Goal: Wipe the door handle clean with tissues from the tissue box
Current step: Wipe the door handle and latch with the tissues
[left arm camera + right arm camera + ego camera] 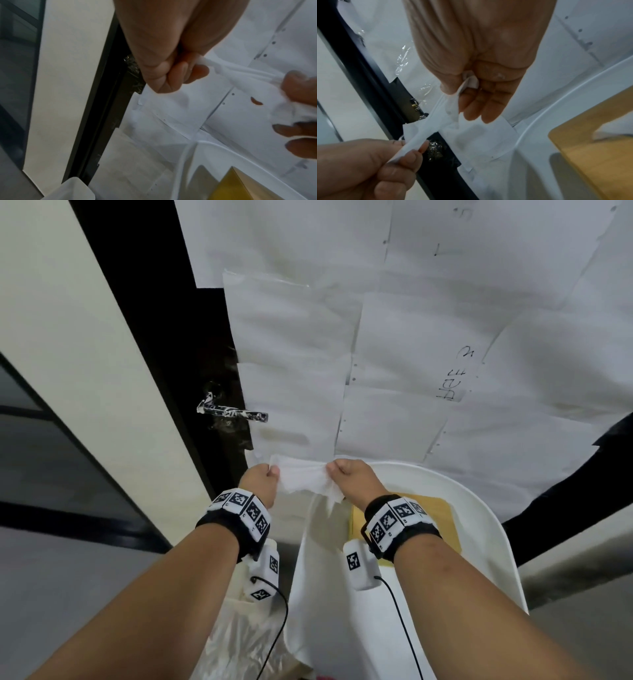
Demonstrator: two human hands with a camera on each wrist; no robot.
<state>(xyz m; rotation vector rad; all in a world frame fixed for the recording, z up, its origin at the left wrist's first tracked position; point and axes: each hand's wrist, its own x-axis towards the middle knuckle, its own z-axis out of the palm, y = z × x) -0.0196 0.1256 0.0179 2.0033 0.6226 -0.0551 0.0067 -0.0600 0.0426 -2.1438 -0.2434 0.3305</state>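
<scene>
A white tissue point(301, 479) is stretched between my two hands below the door handle. My left hand point(269, 474) pinches its left end and my right hand point(334, 470) pinches its right end. The metal door handle point(233, 413), smeared with white streaks, sticks out from the black door edge up and to the left of my hands, untouched. In the left wrist view my left hand point(176, 73) curls round the tissue point(240, 75). The right wrist view has my right hand point(471, 93) gripping the tissue point(436, 125). The yellowish tissue box point(442, 518) lies behind my right wrist.
The box rests on a round white table point(486, 508) at the right. White paper sheets point(411, 337) cover the door. A white sheet point(318, 594) hangs off the table edge, and a clear plastic bag point(236, 642) sits below my left arm. A cream wall point(85, 371) stands at left.
</scene>
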